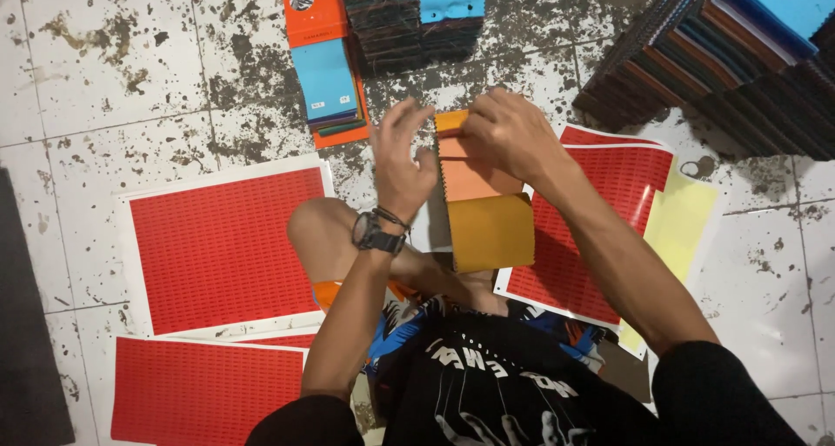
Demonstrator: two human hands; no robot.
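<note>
Both hands on a stack of orange fabric swatches, held over the knee above the tiled floor

Left hand (402, 163) braces the near edge of the swatch stack (480, 198), thumb against the side and fingers loosely spread above, not clamped; right hand (509, 133) is pinched shut on the top edge, where the pieces look bound together. Lower leaves curl and droop free, so likely light, soft, floppy cloth with zigzag-cut edges; probably not fragile or slippery. Best hold, I judge, is the bound top end, the other hand steadying the side. Red sticker sheets (226, 246) lie flat on the floor (104, 81) either side; dark swatch piles (713, 55) well apart at upper right; blue-topped swatch cards (326, 81) beyond the hands
</note>
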